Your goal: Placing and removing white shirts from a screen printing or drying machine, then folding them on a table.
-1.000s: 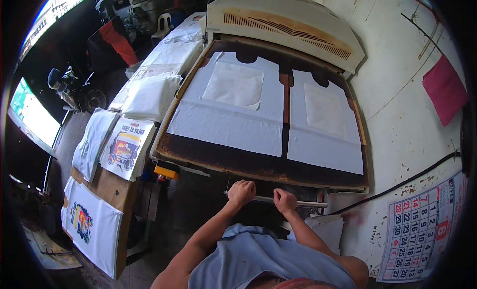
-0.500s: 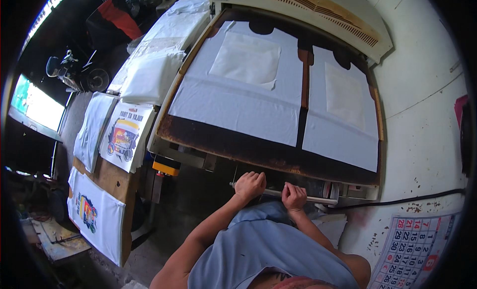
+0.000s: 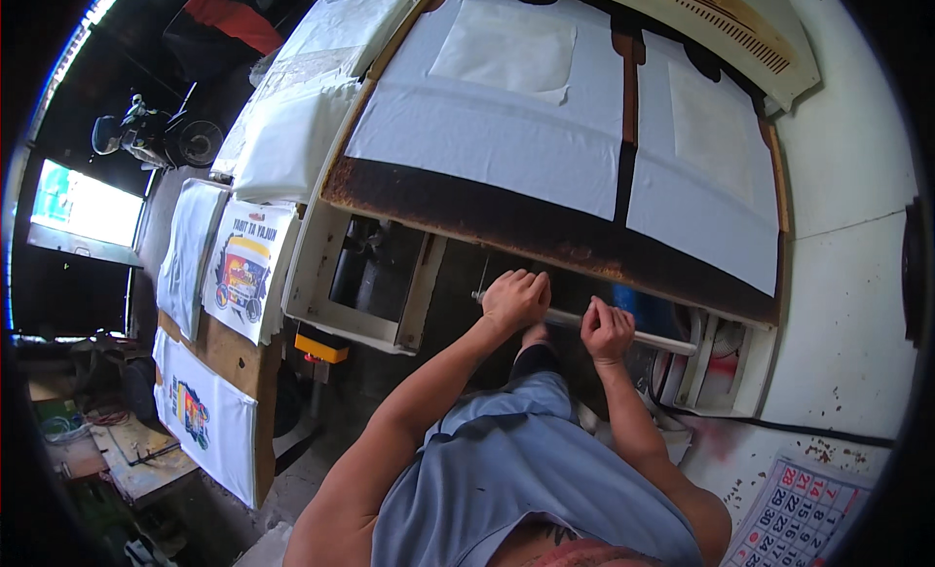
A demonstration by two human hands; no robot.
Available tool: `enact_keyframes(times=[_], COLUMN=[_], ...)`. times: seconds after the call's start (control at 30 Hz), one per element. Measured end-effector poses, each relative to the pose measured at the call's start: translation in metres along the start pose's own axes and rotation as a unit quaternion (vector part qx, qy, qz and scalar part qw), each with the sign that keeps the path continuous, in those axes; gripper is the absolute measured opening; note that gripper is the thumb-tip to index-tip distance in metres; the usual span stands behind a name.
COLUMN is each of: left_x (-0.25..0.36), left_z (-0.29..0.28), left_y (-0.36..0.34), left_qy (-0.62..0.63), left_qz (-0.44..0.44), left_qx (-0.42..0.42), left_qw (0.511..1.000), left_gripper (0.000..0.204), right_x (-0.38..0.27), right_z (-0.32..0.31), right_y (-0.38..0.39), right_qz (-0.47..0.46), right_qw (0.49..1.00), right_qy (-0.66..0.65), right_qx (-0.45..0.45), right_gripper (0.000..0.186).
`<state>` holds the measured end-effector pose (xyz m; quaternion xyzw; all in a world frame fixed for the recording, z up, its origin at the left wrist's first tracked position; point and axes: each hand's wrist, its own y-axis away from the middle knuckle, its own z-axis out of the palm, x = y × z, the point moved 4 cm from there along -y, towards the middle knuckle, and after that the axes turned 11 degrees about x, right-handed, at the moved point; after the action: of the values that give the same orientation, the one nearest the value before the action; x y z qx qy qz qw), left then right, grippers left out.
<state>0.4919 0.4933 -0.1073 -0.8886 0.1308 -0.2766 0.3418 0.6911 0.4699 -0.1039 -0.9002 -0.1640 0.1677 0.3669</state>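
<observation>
My left hand (image 3: pixel 516 299) is closed round a pale metal bar (image 3: pixel 664 343) at the front of a large press. My right hand (image 3: pixel 608 329) is closed on the same bar, a short way to the right. Beyond them lies a dark, brown-stained tray (image 3: pixel 467 213). Two white cloth pieces (image 3: pixel 487 158) rest flat on it, split by a brown strip (image 3: pixel 628 129). A white paper sheet (image 3: pixel 506 46) lies on the left cloth, a fainter sheet (image 3: pixel 716 129) on the right one. Under the tray's near edge shows the cream metal frame (image 3: pixel 414 299).
To the left, stacks of white cloth (image 3: pixel 292 148) and printed white sheets (image 3: pixel 243 270) lie along a brown board (image 3: pixel 209 348). A yellow switch box (image 3: pixel 321 348) hangs below the frame. The press's cream vented hood (image 3: pixel 740 31) is at the back, a white wall (image 3: pixel 847 304) at the right.
The tray with both cloths has slid away from me toward the hood, baring more of the frame. Both hands have moved slightly right, still on the bar; my view has shifted too.
</observation>
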Motion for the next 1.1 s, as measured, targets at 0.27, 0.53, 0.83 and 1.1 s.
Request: enact_keyframes(times=[0.27,0.53,0.83,1.1], left_x=[-0.055,-0.133,-0.225,-0.250], left_z=[0.076,0.165,0.239,0.266], left_y=[-0.110,-0.238,-0.207,-0.197], left_qy=[0.017,0.167,-0.060,-0.115], left_qz=[0.105,0.045,0.012,-0.231], left_qx=[0.093,0.154,0.034,-0.217], left_qw=[0.990,0.973,0.998,0.942], left_gripper=[0.013,0.014,0.008,0.038], right_x=[0.071,0.164,0.263,0.349], right_z=[0.096,0.204,0.336,0.455], right_y=[-0.105,-0.228,-0.343,-0.455], right_qz=[0.027,0.079,0.077,0.174], right_qw=[0.999,0.997,0.991,0.945], right_qy=[0.012,-0.009,0.070,0.103], right_qx=[0.039,0.024,-0.084,-0.257], right_gripper=[0.010,0.020,0.044,0.051])
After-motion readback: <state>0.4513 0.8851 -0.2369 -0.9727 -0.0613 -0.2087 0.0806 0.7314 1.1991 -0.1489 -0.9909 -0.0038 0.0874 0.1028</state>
